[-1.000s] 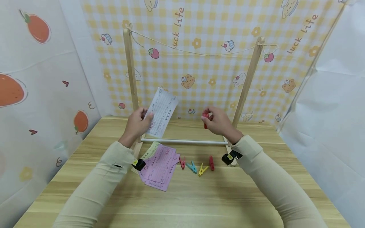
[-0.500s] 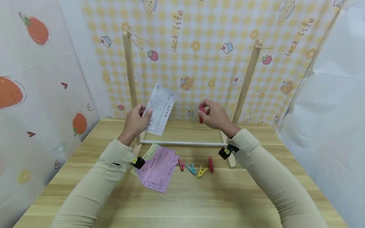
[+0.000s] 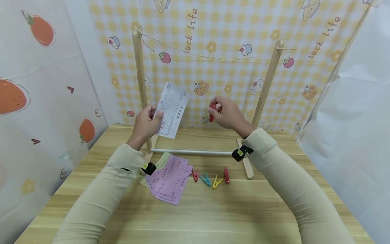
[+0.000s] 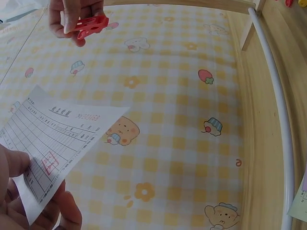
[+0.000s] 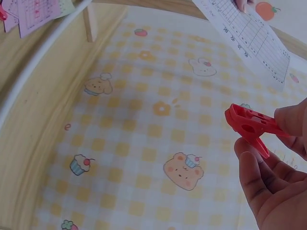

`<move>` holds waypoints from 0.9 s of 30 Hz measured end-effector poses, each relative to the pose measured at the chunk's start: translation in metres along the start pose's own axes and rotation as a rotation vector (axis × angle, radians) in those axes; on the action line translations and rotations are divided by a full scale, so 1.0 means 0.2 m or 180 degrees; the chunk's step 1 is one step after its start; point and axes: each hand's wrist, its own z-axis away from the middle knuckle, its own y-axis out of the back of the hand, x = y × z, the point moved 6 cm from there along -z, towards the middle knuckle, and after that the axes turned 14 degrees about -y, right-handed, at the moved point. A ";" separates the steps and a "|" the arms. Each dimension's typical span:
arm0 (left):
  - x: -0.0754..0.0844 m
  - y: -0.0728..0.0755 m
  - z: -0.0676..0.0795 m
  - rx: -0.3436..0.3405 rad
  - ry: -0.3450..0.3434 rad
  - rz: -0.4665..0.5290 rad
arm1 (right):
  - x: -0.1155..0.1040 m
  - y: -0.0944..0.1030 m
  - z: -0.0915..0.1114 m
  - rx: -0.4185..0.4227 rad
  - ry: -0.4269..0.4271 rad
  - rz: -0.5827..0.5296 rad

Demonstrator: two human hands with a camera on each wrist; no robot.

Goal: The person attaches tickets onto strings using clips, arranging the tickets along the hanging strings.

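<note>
My left hand (image 3: pixel 147 124) pinches a white printed slip (image 3: pixel 173 111) by its lower left edge, thumb in front and fingers behind. The slip stands tilted in the air beside the left post. Between thumb and fingers of my right hand (image 3: pixel 228 113) is a red clothespin (image 5: pixel 249 122), held by its handle ends; its clipping end points away from the palm in the right wrist view. Both hands are raised over the white rod, below a thin string (image 3: pixel 210 57) that sags between two wooden posts. Clothespin and slip are apart.
Pink and pale green slips (image 3: pixel 170 176) lie overlapping on the wooden table. Right of them lie several clothespins: red, blue (image 3: pixel 205 179), yellow (image 3: pixel 217 183) and red (image 3: pixel 226 175). The left post (image 3: pixel 139 74), right post (image 3: pixel 268 81) and white rod (image 3: pixel 195 152) form a frame before the checkered cloth.
Both hands have risen, the left with the white slip and the right with the red clothespin. The right hand has also moved left, nearer the slip. The table items lie as before.
</note>
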 end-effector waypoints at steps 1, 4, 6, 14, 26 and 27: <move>0.00 0.00 0.00 0.0000 0.0002 0.0000 | -0.01 0.00 -0.01 0.0005 -0.0003 0.0007; 0.01 0.01 -0.02 -0.0007 0.0023 0.0009 | -0.05 0.02 -0.02 0.0000 0.0007 -0.0002; 0.01 0.01 -0.03 -0.0003 0.0025 0.0016 | -0.07 0.03 -0.03 0.0001 0.0023 -0.0016; 0.02 0.04 -0.08 -0.0012 -0.0001 -0.0020 | -0.18 0.04 -0.09 -0.0073 0.0031 -0.0048; 0.04 0.06 -0.12 -0.0001 -0.0005 0.0037 | -0.32 0.08 -0.14 0.0120 0.0285 -0.0081; 0.04 0.06 -0.12 -0.0008 -0.0002 0.0042 | -0.32 0.08 -0.15 0.0146 0.0316 -0.0085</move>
